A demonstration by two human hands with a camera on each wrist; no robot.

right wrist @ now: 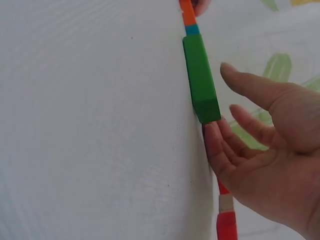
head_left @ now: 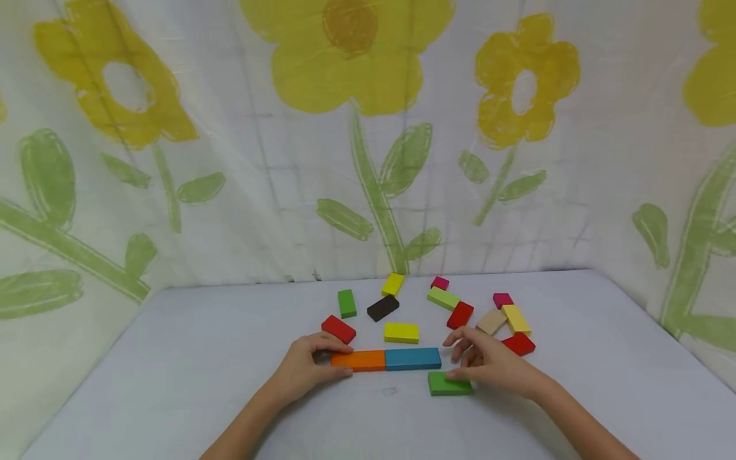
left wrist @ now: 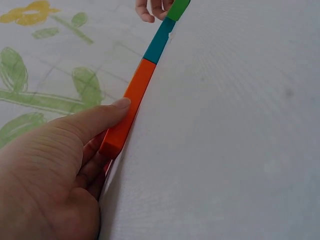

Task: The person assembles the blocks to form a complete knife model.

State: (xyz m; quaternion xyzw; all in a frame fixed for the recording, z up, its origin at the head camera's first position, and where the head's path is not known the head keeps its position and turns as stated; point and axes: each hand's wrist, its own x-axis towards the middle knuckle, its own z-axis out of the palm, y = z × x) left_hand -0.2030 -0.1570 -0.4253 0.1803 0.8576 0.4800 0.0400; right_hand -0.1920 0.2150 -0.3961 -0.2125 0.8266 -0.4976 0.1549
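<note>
My left hand (head_left: 303, 369) pinches the left part of an orange block (head_left: 368, 361), thumb on its near side and fingers behind it. Lying flat, the orange block meets a blue block (head_left: 413, 359) end to end, forming one straight row. My right hand (head_left: 497, 365) is beside a green block (head_left: 450, 384), which lies nearer to me than the blue block's right end. In the right wrist view the thumb stands apart from the green block (right wrist: 201, 75), and the loosely bent fingers are behind its near end without gripping it.
Behind the row lie a yellow block (head_left: 401, 332), a red block (head_left: 338, 329), a dark brown block (head_left: 383, 308) and a smaller green block (head_left: 347, 303). Past the right hand are a beige block (head_left: 491, 321), another red block (head_left: 519, 344) and several more. A flowered curtain (head_left: 230, 223) hangs behind the table.
</note>
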